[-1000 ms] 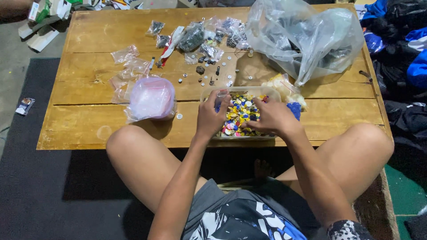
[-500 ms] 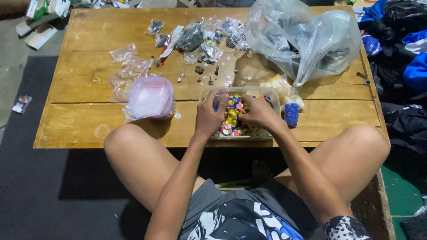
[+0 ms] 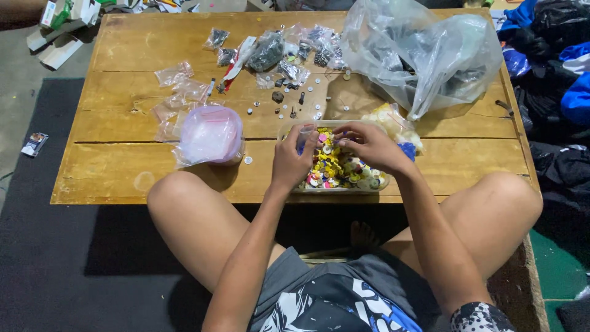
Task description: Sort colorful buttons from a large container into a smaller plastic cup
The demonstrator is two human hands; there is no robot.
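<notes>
A clear shallow tray [image 3: 344, 189] full of several small colourful round buttons [image 3: 335, 169] sits at the near edge of the wooden table [image 3: 110, 178]. My left hand [image 3: 290, 161] rests over the tray's left side and pinches a small clear plastic bag [image 3: 305, 131] at the far rim. My right hand [image 3: 372, 147] hovers over the tray's right side. Its fingertips are pinched together right next to the bag's mouth, seemingly on a small button, though the piece is too small to make out.
A round pink-lidded tub in a plastic bag [image 3: 209, 135] stands left of the tray. Empty small zip bags [image 3: 178, 92], bags of dark parts [image 3: 265, 50] and loose metal bits [image 3: 295, 101] lie beyond. A big clear plastic bag [image 3: 424, 49] fills the far right. Clothes [image 3: 556, 67] are piled right of the table.
Both hands have shifted slightly toward the tray's far rim, and the left hand now holds the small clear bag up beside the right fingertips.
</notes>
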